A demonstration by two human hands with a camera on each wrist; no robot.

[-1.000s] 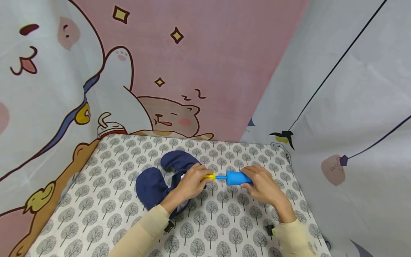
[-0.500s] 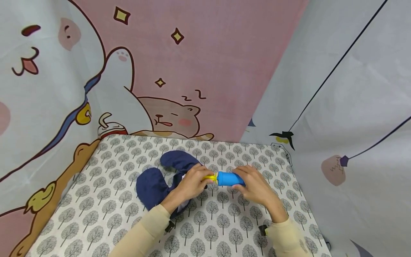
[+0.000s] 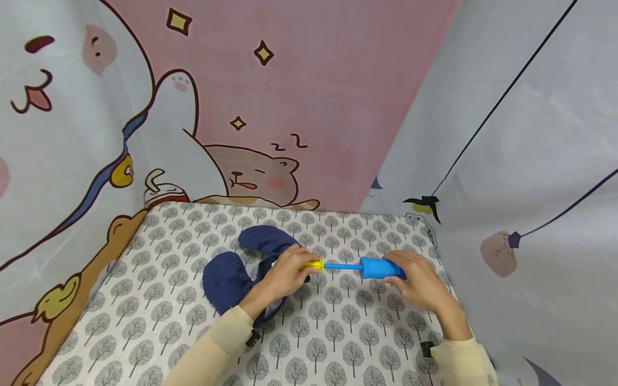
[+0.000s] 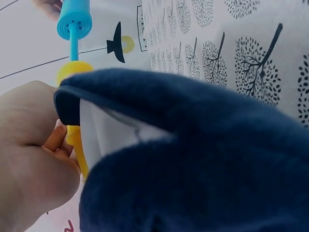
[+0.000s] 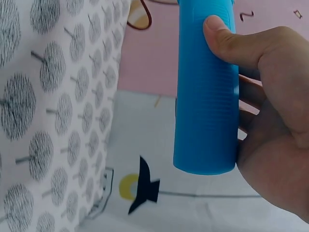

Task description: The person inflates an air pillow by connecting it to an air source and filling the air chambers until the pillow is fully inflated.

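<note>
A hand pump with a ribbed blue barrel [image 3: 374, 268] lies level between my hands, its thin blue rod [image 3: 343, 266] drawn far out. My right hand [image 3: 422, 284] grips the barrel, thumb along the near side in the right wrist view. At the other end, the pump's yellow nozzle piece [image 3: 316, 265] is held in the fingers of my left hand [image 3: 286, 272]. Under and beside that hand sits a navy U-shaped neck pillow [image 3: 226, 281]. In the left wrist view a fold of the pillow [image 4: 203, 179] overlaps the yellow piece; where its tip ends is hidden.
A cloth with a grey tree print [image 3: 140, 300] covers the table. Curtains with cartoon animals, a pink one [image 3: 328, 96] behind and a pale one [image 3: 521, 134] at the right, hang close around its edges.
My right hand first slid the barrel left up against the yellow piece, then pulled it back right, farther out than before. The left hand and pillow stayed in place.
</note>
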